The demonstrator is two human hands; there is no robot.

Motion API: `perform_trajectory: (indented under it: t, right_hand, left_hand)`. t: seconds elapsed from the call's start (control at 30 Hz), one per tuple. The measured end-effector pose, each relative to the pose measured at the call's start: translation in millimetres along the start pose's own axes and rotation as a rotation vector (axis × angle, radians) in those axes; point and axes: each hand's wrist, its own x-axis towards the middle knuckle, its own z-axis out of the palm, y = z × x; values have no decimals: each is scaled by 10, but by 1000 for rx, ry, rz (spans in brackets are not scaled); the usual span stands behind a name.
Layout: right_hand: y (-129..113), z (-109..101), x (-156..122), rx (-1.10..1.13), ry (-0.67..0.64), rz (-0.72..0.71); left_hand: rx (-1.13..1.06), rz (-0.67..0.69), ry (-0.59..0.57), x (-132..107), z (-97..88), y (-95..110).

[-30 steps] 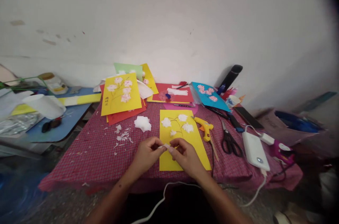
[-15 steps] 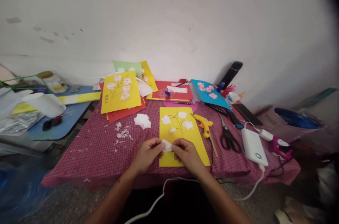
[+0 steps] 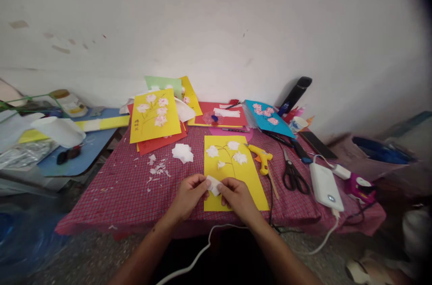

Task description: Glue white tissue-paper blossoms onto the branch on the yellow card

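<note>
Jar (image 3: 69, 103): at the back of the blue board (image 3: 86, 154), brown lid on; what it holds cannot be made out.
Roll (image 3: 60, 131): white, lying on the same board in front of the jar.
Scraps (image 3: 159, 169): torn white bits, strewn over the checked cloth (image 3: 118, 199).
White pile (image 3: 182, 153): irregular pieces lying together, just beside the card's left edge.
Left hand (image 3: 192, 191): thumb and finger pinch the left end of the tissue.
Tissue (image 3: 213, 186): small and white, held up between the two hands above the near part of the card. It is tilted, its top edge falling from left to right, one corner pointing down toward the person. Fingers cover both ends, so its long axis cannot be told for certain.
Card (image 3: 249, 190): yellow, long axis running away from the person; a drawn stem and white blooms (image 3: 240, 157) fill its far half.
Right hand (image 3: 236, 194): thumb and finger pinch the right end of the tissue.
Glue gun (image 3: 262, 159): yellow, nozzle pointing left at the card's right edge.
Scissors (image 3: 293, 177): blades pointing away, black handles near.
Cup (image 3: 297, 125): blue-patterned, by the wall; its contents cannot be told.
Bin (image 3: 354, 159): open, blue material inside.
</note>
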Motion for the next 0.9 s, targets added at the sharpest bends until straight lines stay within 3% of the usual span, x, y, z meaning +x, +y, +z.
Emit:
perform_trajectory:
  t: [0.23, 0.4, 0.57, 0.7, 0.73, 0.9]
  right_hand:
    - [72, -48, 15, 17, 18, 40]
    - [91, -83, -9, 44, 20, 37]
    - [128, -104, -14, 43, 16, 31]
    - [157, -104, -32, 57, 31, 13]
    - [158, -102, -45, 63, 32, 7]
    - [111, -72, -154, 64, -20, -81]
  left_hand:
    - [72, 38, 44, 37, -141, 17]
    - [495, 165, 100, 92, -458, 149]
    - [767, 207, 28, 150, -663, 224]
    - [896, 385, 254, 72, -558, 238]
    - [858, 398, 255, 28, -487, 230]
    - [341, 121, -159, -176, -49, 82]
